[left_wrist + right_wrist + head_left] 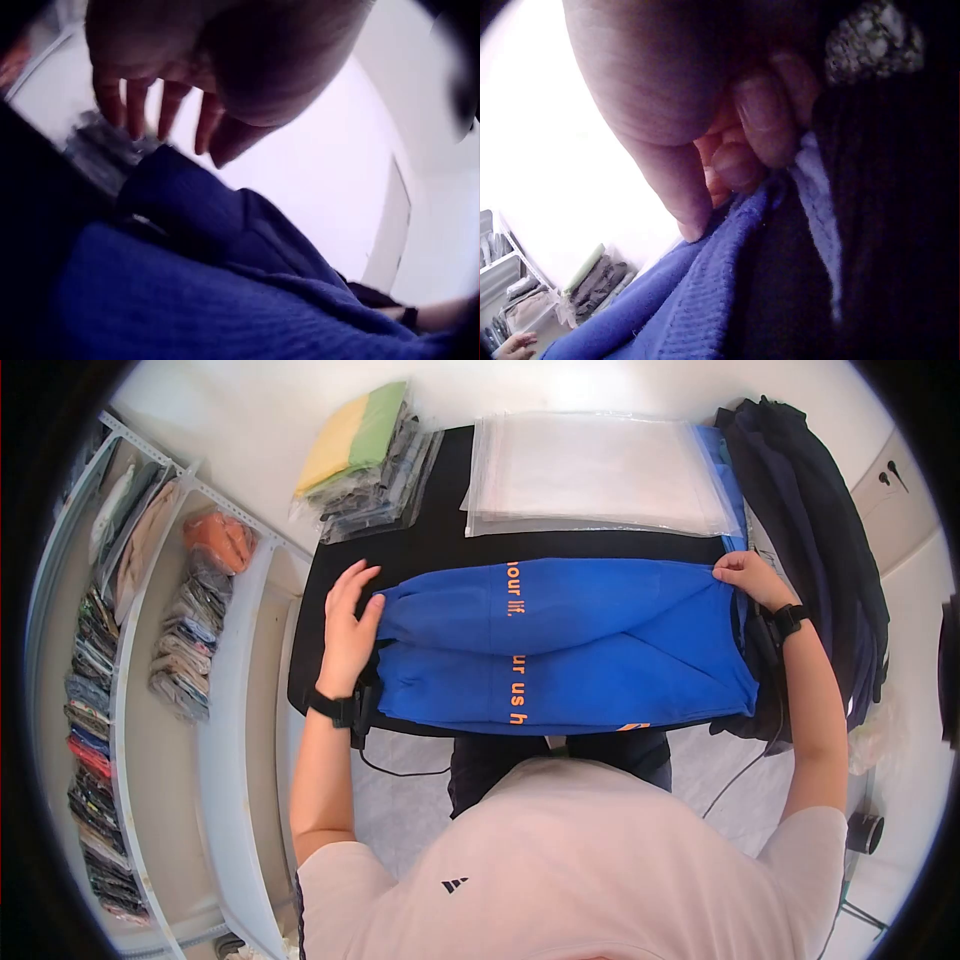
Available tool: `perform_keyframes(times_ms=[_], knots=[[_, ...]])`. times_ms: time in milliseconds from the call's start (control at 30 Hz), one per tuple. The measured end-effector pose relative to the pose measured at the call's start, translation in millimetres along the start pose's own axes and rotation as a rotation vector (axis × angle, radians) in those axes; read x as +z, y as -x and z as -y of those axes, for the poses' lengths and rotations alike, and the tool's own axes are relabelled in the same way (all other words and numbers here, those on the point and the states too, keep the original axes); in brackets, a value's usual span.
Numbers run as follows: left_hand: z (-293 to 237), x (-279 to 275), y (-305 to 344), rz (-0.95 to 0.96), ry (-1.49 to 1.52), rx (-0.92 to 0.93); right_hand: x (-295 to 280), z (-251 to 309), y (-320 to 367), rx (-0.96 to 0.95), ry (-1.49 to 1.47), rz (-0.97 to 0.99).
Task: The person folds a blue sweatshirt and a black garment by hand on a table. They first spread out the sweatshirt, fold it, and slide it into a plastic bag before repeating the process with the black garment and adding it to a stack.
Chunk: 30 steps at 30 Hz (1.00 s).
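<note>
A blue garment (640, 670) with orange lettering across its middle lies spread over the black table. It has a ribbed edge (716, 292), seen in the right wrist view. My right hand (752, 577) pinches the garment's far right corner between thumb and fingers. At the garment's left end is my left hand (350, 622), its fingers spread and gently bent, the thumb close to the cloth's edge. In the left wrist view, the fingers of the left hand (169, 112) hang above the cloth and hold nothing.
Clear plastic bags (600, 475) lie stacked at the table's back, beside a pile of bagged clothes (365, 460). Dark garments (810, 540) hang over the right side. Shelves of packed clothing (190, 630) stand at left. A cable (400, 771) hangs below the table's front edge.
</note>
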State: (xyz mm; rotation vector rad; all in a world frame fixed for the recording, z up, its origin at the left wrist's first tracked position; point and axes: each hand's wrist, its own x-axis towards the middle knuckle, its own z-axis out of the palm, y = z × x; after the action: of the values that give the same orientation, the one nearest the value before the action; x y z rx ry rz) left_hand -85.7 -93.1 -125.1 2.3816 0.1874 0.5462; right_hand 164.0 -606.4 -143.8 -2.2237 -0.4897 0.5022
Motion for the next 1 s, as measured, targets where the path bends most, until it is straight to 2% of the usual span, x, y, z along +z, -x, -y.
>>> perform_keyframes(times_ms=[33, 100, 200, 267, 333, 367, 433, 467, 500, 533, 567, 600, 633, 667, 700, 767, 900, 967, 1000], knots=[[-18, -4, 1, -0.031, -0.288, 0.353, 1, 1, 1, 0.016, -0.006, 0.005], [-41, 0, 8, 0.263, -0.248, 0.391, 2, 3, 1, 0.04, 0.014, 0.004], [-26, 18, 32, 0.709, -0.533, 0.202, 3, 4, 0, 0.049, 0.047, -0.005], [-17, 18, 33, 0.722, -0.511, 0.204, 1, 5, -1, 0.04, 0.057, -0.01], [-15, 15, 28, 0.733, -0.396, 0.179, 1, 19, 2, 0.168, 0.118, 0.067], [-9, 11, 25, 0.733, -0.393, 0.183, 0, 25, 6, 0.17, 0.12, 0.064], [-1, 0, 18, 0.445, -0.07, 0.247, 3, 53, 16, 0.189, 0.318, -0.032], [-4, -6, 20, 0.245, -0.053, 0.214, 3, 53, 15, 0.013, 0.423, -0.163], [6, -8, 20, 0.143, -0.015, 0.112, 11, 66, 19, -0.061, 0.463, -0.241], [12, -11, 23, 0.123, -0.039, -0.105, 27, 91, 25, -0.134, 0.501, -0.315], [16, -12, 28, 0.105, -0.069, -0.324, 51, 115, 34, -0.225, 0.412, -0.316], [22, -9, 29, 0.115, -0.075, -0.326, 79, 142, 44, -0.321, 0.322, -0.318], [30, -5, 29, 0.173, -0.052, -0.438, 106, 168, 54, -0.382, 0.289, -0.249], [34, -4, 28, 0.228, -0.03, -0.549, 139, 178, 55, -0.462, 0.248, -0.232], [28, -6, 26, 0.231, -0.04, -0.549, 172, 182, 55, -0.553, 0.305, -0.242], [6, -8, 22, 0.284, 0.126, -0.685, 229, 196, 68, -0.482, 0.559, -0.204], [-4, -7, 19, 0.307, 0.16, -0.707, 284, 181, 73, -0.412, 0.621, -0.16], [-11, -8, 16, 0.424, 0.589, -0.799, 290, 174, 74, -0.429, 0.603, -0.187], [-14, -6, 15, 0.426, 0.586, -0.799, 291, 173, 75, -0.441, 0.59, -0.215]])
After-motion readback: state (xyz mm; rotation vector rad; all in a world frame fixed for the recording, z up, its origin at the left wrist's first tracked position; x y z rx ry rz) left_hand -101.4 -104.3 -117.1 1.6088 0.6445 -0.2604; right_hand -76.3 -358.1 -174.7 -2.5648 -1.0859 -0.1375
